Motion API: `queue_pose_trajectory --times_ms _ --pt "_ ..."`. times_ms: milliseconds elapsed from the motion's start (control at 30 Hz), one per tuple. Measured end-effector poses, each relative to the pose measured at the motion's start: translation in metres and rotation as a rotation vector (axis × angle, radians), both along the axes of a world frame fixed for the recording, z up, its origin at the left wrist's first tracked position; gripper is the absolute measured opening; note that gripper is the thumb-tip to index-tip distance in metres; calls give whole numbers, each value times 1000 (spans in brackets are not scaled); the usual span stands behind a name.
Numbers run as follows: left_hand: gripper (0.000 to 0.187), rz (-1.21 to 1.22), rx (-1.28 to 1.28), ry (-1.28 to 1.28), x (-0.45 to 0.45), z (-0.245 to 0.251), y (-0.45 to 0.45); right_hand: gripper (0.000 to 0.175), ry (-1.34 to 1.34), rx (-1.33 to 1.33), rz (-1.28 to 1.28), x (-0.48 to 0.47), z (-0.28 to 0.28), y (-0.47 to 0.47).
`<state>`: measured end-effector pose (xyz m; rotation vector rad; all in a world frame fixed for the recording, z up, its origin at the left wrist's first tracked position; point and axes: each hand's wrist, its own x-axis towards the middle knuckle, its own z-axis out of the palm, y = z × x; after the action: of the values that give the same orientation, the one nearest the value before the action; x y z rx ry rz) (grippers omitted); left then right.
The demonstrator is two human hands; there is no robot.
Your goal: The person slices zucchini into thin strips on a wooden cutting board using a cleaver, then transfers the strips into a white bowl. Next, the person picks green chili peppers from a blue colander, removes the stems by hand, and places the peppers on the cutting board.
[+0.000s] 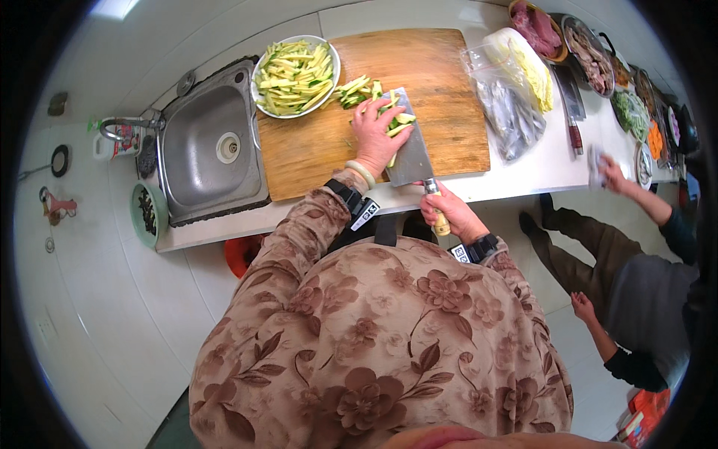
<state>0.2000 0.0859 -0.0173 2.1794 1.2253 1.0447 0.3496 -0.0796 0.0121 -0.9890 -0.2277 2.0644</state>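
Note:
My right hand grips the pale wooden handle of a cleaver, whose broad blade lies flat over a wooden chopping board. Several green-skinned vegetable strips, likely cucumber or zucchini, rest on the blade. My left hand holds them against the steel, with its fingers spread over them. Just beyond that hand, a small heap of the same strips sits on the board. A white bowl piled with cut strips stands at the board's far left corner.
Left of the board is a steel sink with a green bowl beside it. To the right lie bagged fish, napa cabbage, another cleaver and a pan of meat. Another person's hand is at the counter's right.

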Motion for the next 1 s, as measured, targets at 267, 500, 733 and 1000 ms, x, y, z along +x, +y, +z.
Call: queue_pose_trajectory --times_ms 267,500,733,1000 --pt "35 80 150 -37 -24 51 36 41 -23 138 62 -15 44 38" --pt "34 112 108 150 -101 65 121 36 215 109 94 -80 50 123" --pt "33 11 -9 222 -127 42 180 33 362 -21 -41 -118 53 148" --pt "34 -25 5 295 -128 25 196 33 277 23 -111 -87 59 116"
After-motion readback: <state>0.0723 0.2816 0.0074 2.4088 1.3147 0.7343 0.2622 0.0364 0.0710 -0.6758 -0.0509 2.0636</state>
